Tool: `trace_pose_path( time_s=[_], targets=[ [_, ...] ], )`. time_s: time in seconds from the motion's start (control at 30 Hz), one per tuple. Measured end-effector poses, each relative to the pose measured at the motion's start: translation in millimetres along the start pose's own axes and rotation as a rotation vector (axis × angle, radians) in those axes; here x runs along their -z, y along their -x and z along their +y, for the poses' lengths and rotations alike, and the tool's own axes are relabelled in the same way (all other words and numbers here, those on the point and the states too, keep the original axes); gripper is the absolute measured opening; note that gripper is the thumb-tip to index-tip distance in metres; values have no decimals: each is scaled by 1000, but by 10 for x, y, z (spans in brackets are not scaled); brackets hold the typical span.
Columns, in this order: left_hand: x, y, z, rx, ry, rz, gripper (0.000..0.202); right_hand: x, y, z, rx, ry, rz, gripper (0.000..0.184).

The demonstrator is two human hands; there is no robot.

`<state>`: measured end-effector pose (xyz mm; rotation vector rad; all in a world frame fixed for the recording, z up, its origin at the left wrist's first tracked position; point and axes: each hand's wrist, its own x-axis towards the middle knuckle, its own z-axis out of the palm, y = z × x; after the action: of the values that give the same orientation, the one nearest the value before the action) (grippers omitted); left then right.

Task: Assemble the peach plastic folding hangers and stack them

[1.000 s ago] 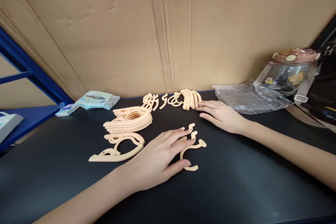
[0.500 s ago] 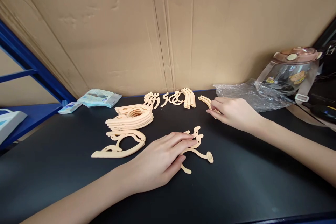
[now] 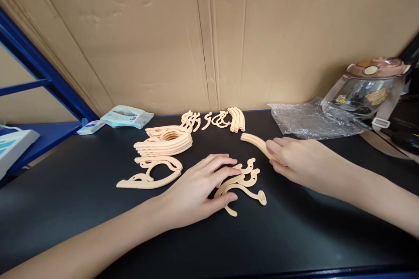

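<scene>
My right hand (image 3: 291,157) is closed on the end of curved beige plastic pieces (image 3: 255,142) that look like folding-hanger arms, raised off the black table. My left hand (image 3: 206,185) lies over loose beige hanger parts (image 3: 244,187), its fingers apart and partly hiding them; whether it touches them I cannot tell. Left of it rests a folded hanger (image 3: 150,176), with a stack of similar folded hangers (image 3: 163,141) behind. Farther back are small hooks (image 3: 191,120), a single hook (image 3: 207,120), round looped parts (image 3: 221,119) and a bunch of curved arms (image 3: 237,119).
A crumpled clear plastic bag (image 3: 314,117) and a strapped drinking bottle (image 3: 369,87) stand at the back right. Tissue packs (image 3: 126,117) lie at the back left by a blue metal frame (image 3: 59,91). A cardboard wall (image 3: 157,43) closes off the rear.
My right hand has come nearer and slightly right, bringing the curved hanger arms with it. The fingers of my left hand have lifted and spread, showing more of the parts beneath.
</scene>
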<state>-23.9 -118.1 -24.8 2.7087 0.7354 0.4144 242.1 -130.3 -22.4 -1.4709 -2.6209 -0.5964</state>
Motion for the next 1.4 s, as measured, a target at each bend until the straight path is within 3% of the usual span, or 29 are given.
trace_pose_path(
  time_s=[0.17,0.33,0.57,1.1,1.4],
  targets=[
    [12,-12,-1,-26,56,-61,36,-114,-133,-47,129,-146,108,10],
    [21,-7,-6,-43,68,-69,37,-229,-189,-29,90,-97,148,13],
    [-12,-25,-55,-60,52,3,22,-197,-192,-66,56,45,190,16],
    [-6,-57,-76,-72,47,72,20,-219,-157,-167,37,-87,289,23],
    [-1,-72,-129,-24,50,130,19,-152,-162,-178,-57,-249,377,21]
  ],
)
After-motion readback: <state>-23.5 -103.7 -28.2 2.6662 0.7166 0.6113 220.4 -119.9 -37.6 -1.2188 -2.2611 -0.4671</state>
